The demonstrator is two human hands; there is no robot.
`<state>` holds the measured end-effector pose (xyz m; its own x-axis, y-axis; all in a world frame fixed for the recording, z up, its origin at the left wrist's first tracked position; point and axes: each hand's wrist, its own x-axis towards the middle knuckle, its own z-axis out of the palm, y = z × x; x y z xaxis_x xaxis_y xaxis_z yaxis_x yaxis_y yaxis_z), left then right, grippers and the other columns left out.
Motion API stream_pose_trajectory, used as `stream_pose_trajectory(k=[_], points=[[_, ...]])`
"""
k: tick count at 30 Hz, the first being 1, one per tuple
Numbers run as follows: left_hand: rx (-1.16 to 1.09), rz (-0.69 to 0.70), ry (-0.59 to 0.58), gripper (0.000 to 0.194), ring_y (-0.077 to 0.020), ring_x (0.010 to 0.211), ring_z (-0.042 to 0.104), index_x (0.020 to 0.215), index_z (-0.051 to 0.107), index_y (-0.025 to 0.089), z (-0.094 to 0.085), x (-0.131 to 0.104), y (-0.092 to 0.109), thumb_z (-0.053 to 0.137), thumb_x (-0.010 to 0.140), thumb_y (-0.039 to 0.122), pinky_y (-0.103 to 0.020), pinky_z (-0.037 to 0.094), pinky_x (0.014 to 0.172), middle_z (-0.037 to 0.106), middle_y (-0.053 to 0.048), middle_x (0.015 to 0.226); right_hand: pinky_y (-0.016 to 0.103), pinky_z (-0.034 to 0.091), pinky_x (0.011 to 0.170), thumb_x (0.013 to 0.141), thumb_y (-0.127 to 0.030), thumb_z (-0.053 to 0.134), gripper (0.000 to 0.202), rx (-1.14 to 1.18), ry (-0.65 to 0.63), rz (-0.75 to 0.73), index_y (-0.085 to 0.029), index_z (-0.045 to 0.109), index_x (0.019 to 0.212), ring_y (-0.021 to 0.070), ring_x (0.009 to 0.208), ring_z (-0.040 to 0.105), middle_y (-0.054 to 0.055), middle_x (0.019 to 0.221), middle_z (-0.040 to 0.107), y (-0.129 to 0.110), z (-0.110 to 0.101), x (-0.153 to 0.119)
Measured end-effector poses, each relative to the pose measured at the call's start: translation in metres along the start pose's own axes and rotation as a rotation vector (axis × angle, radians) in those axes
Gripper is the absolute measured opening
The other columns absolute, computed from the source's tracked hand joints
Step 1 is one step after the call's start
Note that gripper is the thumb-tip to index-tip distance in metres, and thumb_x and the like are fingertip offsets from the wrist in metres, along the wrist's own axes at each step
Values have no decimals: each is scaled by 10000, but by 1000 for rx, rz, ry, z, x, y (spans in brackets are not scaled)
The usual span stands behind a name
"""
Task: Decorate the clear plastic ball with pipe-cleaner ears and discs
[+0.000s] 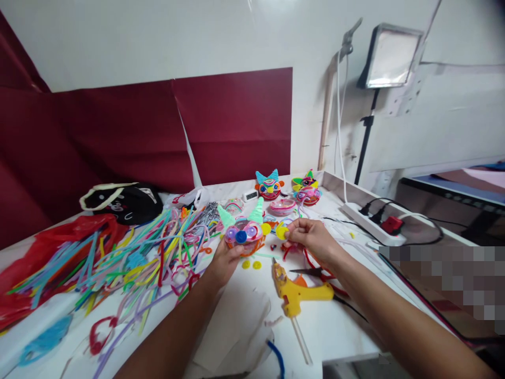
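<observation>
My left hand (224,261) grips a pipe-cleaner animal head (252,231) with mint green pointed ears, pink eyes and a blue round nose. A yellow disc sits at its right side. In my right hand (311,237), thumb and fingers pinch a yellow pipe-cleaner disc (281,232), held a little to the right of the head and apart from it. Two small yellow discs (251,265) lie on the table below. Closer to me rests a yellow hot glue gun (302,295) with a clear glue stick in its back, beside black-bladed scissors (307,271).
Loose coloured pipe cleaners (145,263) heap across the left, some on a red plastic bag (87,231). Similar heads (269,185) stand at the back near a small digital timer (250,196). A power strip (373,223) with cords and a lamp (394,55) are at right.
</observation>
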<state>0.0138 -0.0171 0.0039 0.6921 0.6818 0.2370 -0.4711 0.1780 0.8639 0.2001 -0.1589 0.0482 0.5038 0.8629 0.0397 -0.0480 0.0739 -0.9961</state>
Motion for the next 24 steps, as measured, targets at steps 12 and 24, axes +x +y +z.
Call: stream_pose_trajectory(k=[12, 24], points=[[29, 107, 202, 397, -233, 973, 701, 943, 633, 199, -24, 16, 12, 829, 599, 166, -482, 444, 1068, 748, -21, 949, 228, 377, 474, 529, -355, 828, 323, -12, 94, -60, -185, 618, 707, 121, 483, 573, -18, 521, 642, -13, -12, -12], [160, 175, 399, 449, -185, 842, 698, 905, 641, 208, -50, 23, 33, 870, 522, 160, -400, 507, 967, 732, 12, 846, 216, 397, 489, 477, -360, 882, 378, 46, 87, -45, -181, 644, 710, 96, 493, 548, -29, 548, 637, -8, -17, -13]])
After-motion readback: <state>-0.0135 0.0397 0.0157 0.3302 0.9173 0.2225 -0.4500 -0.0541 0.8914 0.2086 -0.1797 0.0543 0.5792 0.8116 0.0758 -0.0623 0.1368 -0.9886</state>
